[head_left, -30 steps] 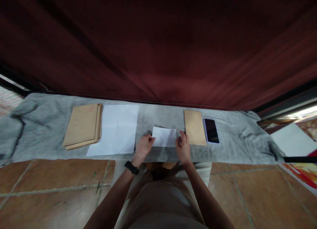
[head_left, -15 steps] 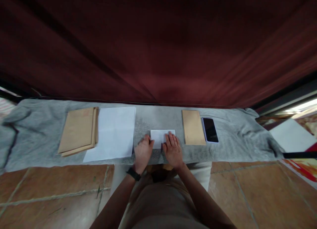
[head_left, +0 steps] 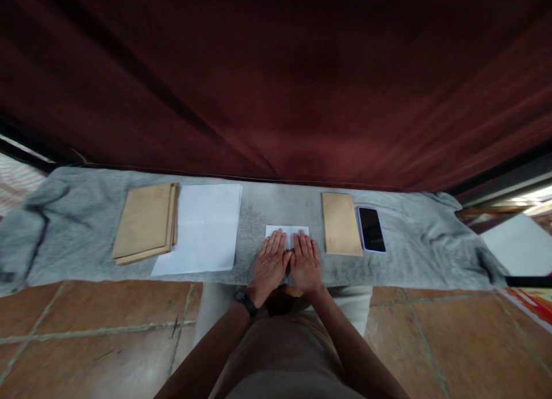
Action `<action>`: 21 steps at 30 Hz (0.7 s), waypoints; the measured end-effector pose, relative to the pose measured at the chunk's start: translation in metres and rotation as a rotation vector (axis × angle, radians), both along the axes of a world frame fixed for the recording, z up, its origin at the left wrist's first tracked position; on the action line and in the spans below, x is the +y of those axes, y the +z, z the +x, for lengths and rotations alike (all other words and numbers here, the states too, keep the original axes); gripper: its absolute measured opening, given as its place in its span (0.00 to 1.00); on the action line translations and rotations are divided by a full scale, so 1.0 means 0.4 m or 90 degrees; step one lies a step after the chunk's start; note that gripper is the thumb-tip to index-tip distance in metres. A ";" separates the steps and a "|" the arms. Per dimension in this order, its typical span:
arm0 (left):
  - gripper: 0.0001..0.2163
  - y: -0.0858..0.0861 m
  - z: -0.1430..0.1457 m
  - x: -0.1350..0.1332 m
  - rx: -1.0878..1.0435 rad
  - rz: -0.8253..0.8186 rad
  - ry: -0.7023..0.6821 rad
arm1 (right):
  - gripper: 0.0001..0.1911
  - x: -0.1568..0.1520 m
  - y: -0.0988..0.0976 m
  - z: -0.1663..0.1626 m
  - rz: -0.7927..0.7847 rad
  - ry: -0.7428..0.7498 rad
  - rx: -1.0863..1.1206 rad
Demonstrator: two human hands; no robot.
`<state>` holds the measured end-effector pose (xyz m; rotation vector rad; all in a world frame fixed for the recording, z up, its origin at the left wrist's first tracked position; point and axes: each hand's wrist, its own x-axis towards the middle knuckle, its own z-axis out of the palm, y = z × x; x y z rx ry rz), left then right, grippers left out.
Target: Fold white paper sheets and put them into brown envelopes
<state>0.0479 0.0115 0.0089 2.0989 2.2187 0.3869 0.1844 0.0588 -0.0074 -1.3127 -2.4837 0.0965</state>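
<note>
A small white piece of paper (head_left: 288, 229), seemingly folded, lies on the grey cloth in front of me. My left hand (head_left: 270, 265) rests flat on its left part, fingers stretched out and pointing away from me. On its right part lies my right hand (head_left: 306, 267), also flat with fingers extended. The two thumbs come close together near the paper's middle. Most of the paper is hidden under the hands; its far edge shows.
Left of my hands are large white sheets (head_left: 207, 226) and a stack of brown envelopes (head_left: 144, 221) overlapping them. To the right lie a single brown envelope (head_left: 342, 223) and a phone (head_left: 371, 229). Grey cloth (head_left: 422, 238) covers the narrow table; a dark red curtain (head_left: 276, 100) hangs behind.
My left hand has moved right from the paper's left edge and now lies flat on it beside my right hand. The whole view has shifted slightly.
</note>
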 end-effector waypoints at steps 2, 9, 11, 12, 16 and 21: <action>0.27 0.001 -0.002 -0.005 0.008 -0.006 0.025 | 0.28 -0.004 -0.007 0.006 0.010 -0.010 0.022; 0.28 0.001 -0.001 -0.009 0.015 -0.007 0.063 | 0.29 -0.014 -0.004 0.032 0.000 -0.045 0.049; 0.28 0.001 -0.003 -0.009 0.020 -0.014 0.057 | 0.28 -0.013 0.010 0.022 -0.015 -0.036 0.050; 0.28 0.002 -0.004 -0.010 0.023 -0.019 0.052 | 0.28 -0.013 0.017 0.013 -0.025 -0.017 0.050; 0.28 0.002 -0.009 -0.011 0.043 -0.037 0.030 | 0.27 -0.013 0.032 -0.028 -0.059 0.079 0.044; 0.28 -0.006 -0.008 -0.018 0.039 -0.017 0.043 | 0.27 -0.023 0.017 -0.021 -0.029 0.059 0.039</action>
